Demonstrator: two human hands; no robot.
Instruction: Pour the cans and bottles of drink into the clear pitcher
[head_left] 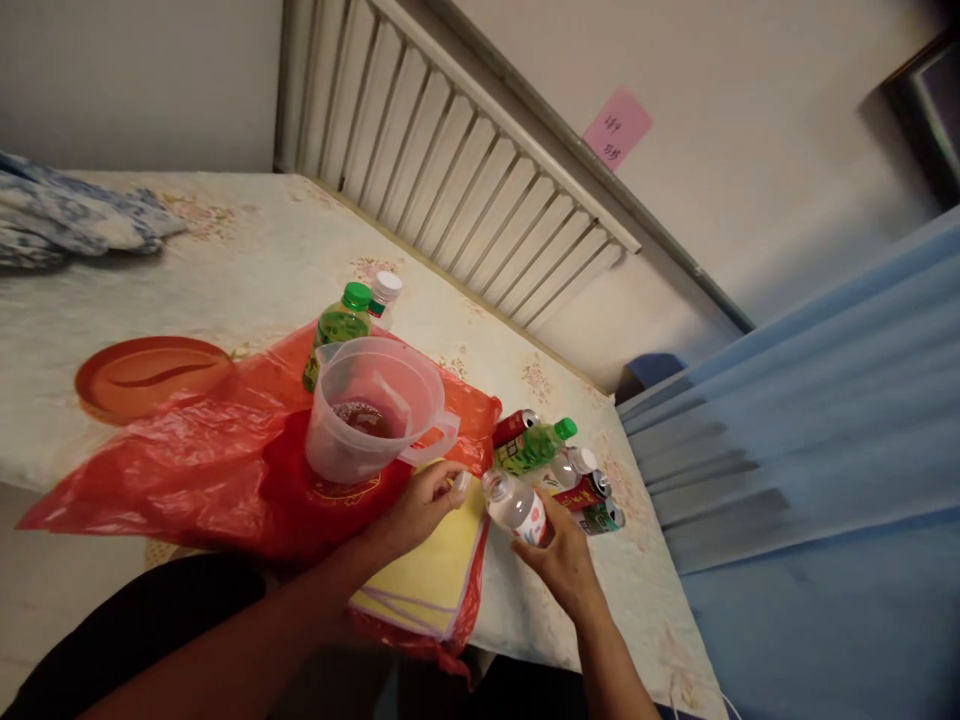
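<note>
My right hand [562,560] is wrapped round a clear plastic bottle [517,508], which tilts with its open mouth toward my left hand [424,505]. The bottle has a white label with red marks. Between the fingertips of my left hand is a small white bottle cap [460,487], apart from the bottle. Left of that hand stands a translucent measuring jug [352,450] with some brown, bubbly liquid in it. Under my left forearm and hand lies a folded yellow cloth [427,585] with a purple edge.
Red plastic bags [202,465] spread under the jug. A green-capped bottle [343,325] and a white-capped bottle [385,295] stand behind it. A round orange lid [150,378] lies left. Right are a lying green bottle [534,448], a red can [514,428] and several other containers. A radiator [450,150] borders the table.
</note>
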